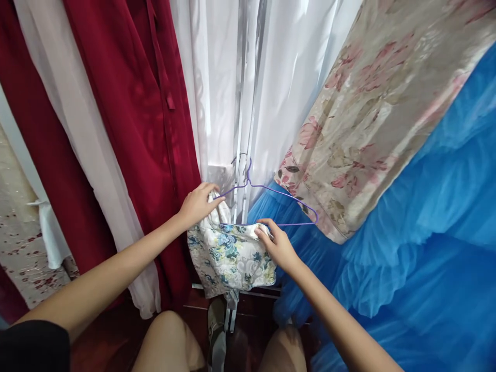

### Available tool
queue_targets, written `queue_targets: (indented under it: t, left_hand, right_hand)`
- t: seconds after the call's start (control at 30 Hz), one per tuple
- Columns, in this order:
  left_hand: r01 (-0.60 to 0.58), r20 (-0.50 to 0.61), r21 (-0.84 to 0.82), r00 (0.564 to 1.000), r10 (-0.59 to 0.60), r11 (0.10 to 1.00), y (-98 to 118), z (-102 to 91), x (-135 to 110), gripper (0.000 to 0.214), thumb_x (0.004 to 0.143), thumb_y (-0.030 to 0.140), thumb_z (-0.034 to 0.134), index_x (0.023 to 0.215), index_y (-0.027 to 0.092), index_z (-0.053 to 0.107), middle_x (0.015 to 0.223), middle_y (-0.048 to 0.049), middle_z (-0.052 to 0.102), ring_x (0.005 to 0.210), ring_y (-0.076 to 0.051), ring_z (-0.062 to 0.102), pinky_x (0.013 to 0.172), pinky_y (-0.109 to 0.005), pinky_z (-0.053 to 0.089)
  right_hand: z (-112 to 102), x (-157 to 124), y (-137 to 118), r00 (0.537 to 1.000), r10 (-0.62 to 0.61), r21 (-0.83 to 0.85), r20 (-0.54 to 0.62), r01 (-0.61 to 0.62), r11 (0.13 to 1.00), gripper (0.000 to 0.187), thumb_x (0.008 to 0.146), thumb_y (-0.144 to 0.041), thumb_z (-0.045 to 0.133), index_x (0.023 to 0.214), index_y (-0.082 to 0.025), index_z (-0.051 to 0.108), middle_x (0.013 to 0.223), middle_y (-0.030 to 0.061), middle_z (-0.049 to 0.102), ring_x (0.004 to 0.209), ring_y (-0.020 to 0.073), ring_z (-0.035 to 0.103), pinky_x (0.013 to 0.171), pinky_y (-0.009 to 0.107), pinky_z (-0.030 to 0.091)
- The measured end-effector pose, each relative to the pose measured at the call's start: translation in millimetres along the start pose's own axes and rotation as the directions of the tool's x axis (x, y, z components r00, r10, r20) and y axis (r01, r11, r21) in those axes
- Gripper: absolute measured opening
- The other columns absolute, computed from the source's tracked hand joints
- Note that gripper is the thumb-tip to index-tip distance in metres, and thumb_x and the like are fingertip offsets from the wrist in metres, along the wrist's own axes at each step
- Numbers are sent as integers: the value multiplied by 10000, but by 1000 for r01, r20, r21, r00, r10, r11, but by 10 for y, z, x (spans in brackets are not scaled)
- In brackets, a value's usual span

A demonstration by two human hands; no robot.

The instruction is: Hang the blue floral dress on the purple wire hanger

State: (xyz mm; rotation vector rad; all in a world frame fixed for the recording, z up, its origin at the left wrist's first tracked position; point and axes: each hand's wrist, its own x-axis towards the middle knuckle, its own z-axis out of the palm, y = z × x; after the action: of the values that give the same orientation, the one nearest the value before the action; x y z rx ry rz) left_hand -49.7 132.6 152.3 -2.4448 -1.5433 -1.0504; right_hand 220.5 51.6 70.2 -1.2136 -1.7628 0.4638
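A small floral garment (236, 256), white with blue and yellow flowers, hangs partly on a purple wire hanger (287, 193). My left hand (200, 204) is closed on the garment's upper left part, where the cloth bunches around the hanger's left end. With thumb and fingers, my right hand (274, 242) pinches the garment's top edge near the hanger's lower bar. The right end of the hanger sticks out bare past my right hand. Its hook points up in front of white cloth.
Long red dresses (127, 129) and a pale one hang at left. A white metal rack post (248, 103) stands behind the hanger. On the right hang a beige floral dress (360, 134) and a wide blue tulle skirt (418, 258). My knees and one shoe (216, 318) are below.
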Motion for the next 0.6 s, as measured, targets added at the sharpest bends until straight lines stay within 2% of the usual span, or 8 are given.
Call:
queue_targets:
  t: [0.07,0.1,0.17,0.27,0.37,0.43,0.53,0.6]
  left_hand:
    - [-27,40,45,999,25,999,-32,-3,-4,353,996,485,469,1000,218,700,976,-61,611,821,-227,608,721,-301,400]
    - [-51,67,65,997,46,997,-43,-7,-15,384,1017,468,420,955,215,703,929,-57,595,777,-213,593,689,-296,381]
    - [-96,108,78,990,88,992,-45,-8,-47,430,1035,456,365,911,208,695,874,-50,564,731,-199,572,660,-296,366]
    - [-121,122,44,986,114,992,-30,15,-85,465,1036,469,348,857,195,679,866,-50,533,757,-199,582,692,-305,405]
    - [-93,91,42,992,89,995,-60,34,-94,463,1033,480,352,891,192,684,1006,-69,536,813,-204,606,728,-323,443]
    - [-39,58,55,998,36,998,-117,15,-99,430,1019,513,382,986,207,683,1125,-74,530,835,-207,622,726,-332,457]
    - [64,-8,26,998,-64,998,-241,-55,-143,418,971,588,466,1135,241,631,1196,-63,549,916,-234,644,760,-346,479]
    - [83,-46,-10,995,-84,996,-336,-103,-208,435,955,603,496,1178,244,600,1195,-60,578,1016,-259,636,835,-360,485]
  right_hand:
    - [-177,-92,14,995,-7,-45,-95,3,999,618,940,-497,575,1459,-193,430,740,-10,645,612,193,575,625,276,404]
    - [-275,-115,33,989,-10,-86,-147,-3,996,756,922,-503,603,1540,-184,308,720,-18,640,585,196,573,614,280,408]
    - [-476,-90,91,972,8,-186,-234,-52,981,962,874,-538,654,1604,-159,155,737,-2,665,614,225,615,633,303,440]
    - [-750,106,193,960,107,-321,-260,-190,928,1124,800,-603,703,1621,-101,121,1025,148,736,906,329,698,761,377,501]
    - [-928,331,262,978,148,-418,-150,-198,886,933,832,-564,667,1549,-60,347,1303,248,652,1151,372,644,868,398,501]
    - [-988,401,263,986,131,-477,-106,-166,863,705,869,-522,628,1411,-81,535,1279,234,673,1139,365,649,863,388,497]
    - [-1043,356,195,987,97,-516,-129,-150,843,456,888,-544,599,1050,-129,696,894,157,748,842,317,688,690,345,478]
    - [-1086,269,121,985,96,-394,-143,-146,907,437,883,-596,596,792,-172,656,634,68,657,606,230,602,549,295,403]
